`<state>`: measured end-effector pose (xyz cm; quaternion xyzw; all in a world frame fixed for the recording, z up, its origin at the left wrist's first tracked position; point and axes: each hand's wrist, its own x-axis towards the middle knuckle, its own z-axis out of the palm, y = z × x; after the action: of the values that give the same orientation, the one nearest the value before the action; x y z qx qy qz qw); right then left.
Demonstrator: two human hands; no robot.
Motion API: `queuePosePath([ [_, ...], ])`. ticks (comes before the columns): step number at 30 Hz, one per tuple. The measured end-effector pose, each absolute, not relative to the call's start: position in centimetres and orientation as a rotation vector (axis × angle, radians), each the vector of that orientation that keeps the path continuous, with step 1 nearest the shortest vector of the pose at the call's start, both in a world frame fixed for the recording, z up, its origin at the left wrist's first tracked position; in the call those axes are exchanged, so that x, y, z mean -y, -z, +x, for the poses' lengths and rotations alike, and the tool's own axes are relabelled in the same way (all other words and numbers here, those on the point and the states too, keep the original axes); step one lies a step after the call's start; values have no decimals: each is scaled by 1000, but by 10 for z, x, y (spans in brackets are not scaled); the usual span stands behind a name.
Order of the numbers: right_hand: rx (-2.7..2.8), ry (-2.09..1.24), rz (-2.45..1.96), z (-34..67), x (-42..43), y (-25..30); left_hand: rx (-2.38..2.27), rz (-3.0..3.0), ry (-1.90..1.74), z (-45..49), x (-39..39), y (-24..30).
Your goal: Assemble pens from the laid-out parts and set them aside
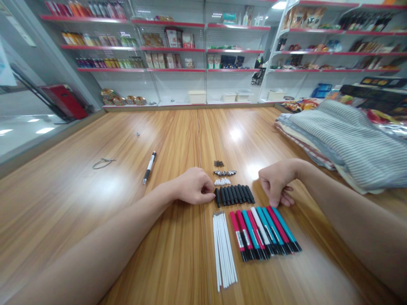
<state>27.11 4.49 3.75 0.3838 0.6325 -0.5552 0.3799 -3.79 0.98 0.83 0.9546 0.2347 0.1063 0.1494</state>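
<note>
My left hand [195,186] is closed, its fingertips right beside the leftmost black rubber pen grip [217,197] in a row of several. Whether they touch it, I cannot tell. My right hand [277,182] points down with loosely bent fingers, partly apart. Its thumb tip is at the upper ends of the red, blue and white pen barrels [261,231], and nothing shows in it. White pen refills [224,250] lie side by side left of the barrels. Beyond the grips are small white pieces [222,181], silvery pen tips [225,173] and tiny springs [218,163].
On the wooden table [171,262], an assembled pen [149,167] and a thin dark loop [103,163] lie to the left. Folded striped cloth [346,140] is piled at the right. Stocked shelves [173,48] stand behind, with a red cart [65,101] at far left.
</note>
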Motion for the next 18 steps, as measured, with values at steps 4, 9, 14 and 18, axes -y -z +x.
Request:
queuePosePath([
  [4,-1588,1382,973,270,-45,-35,-683,2737,-308,-37,-9,-9],
  [9,-1596,1351,955,267,-42,-39,-682,2734,-320,-37,-9,-9],
  [14,-1619,1347,904,268,-42,-38,-685,2740,-309,-38,-9,-9],
  [18,-1625,1275,951,263,-39,-42,-684,2737,-289,-38,-9,-10],
])
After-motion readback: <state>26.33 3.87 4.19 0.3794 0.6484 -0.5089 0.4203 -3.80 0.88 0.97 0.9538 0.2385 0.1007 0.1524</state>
